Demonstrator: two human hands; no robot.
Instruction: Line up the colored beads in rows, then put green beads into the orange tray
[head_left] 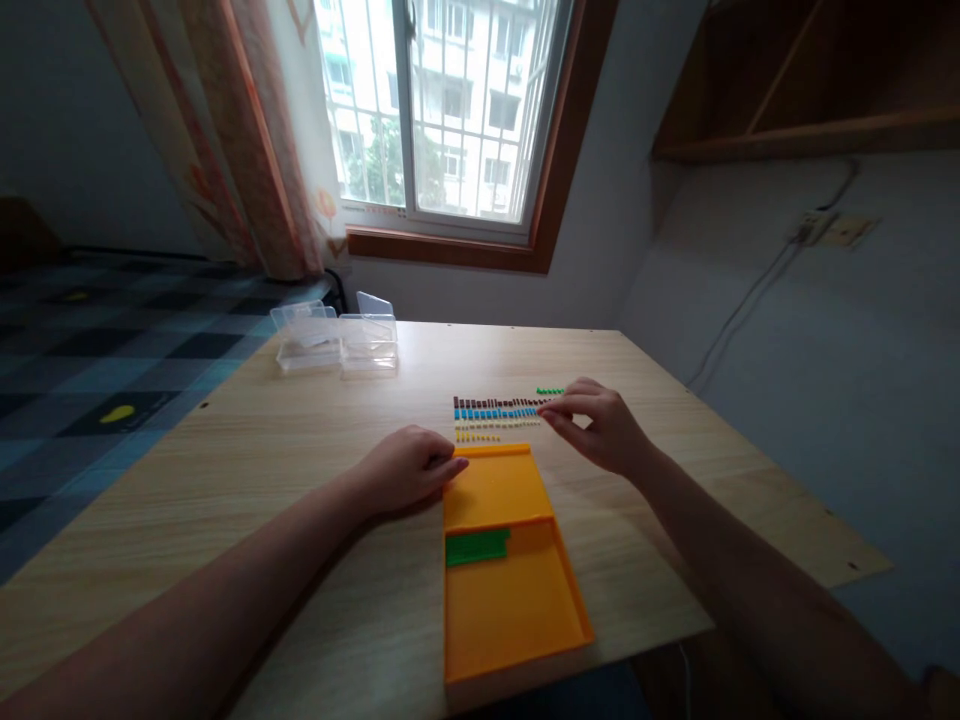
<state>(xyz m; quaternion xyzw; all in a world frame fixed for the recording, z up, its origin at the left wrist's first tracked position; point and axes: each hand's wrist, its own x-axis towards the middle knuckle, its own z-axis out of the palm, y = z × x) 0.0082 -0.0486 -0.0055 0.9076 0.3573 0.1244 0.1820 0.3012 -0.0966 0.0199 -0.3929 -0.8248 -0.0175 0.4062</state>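
Note:
An orange tray (517,590) with a raised divider lies on the table in front of me, and a block of green strips (477,546) sits in its near compartment. My left hand (409,468) rests at the tray's upper left edge, fingers curled and thumb over the rim. Beyond the tray run rows of tiny pieces: dark brown pieces (491,403), blue pieces (487,413), pale yellow pieces (495,424) and yellow pieces (472,437). At the right end of the blue row my right hand (596,420) is closed in a pinch; what is between its fingertips is too small to make out. Green pieces (549,391) lie just behind it.
Clear plastic boxes (337,345) with raised lids stand at the table's back left. The wooden table (322,590) reaches toward a barred window (465,120). A checked bed (150,350) is to the left; a shelf (810,140) hangs on the right wall.

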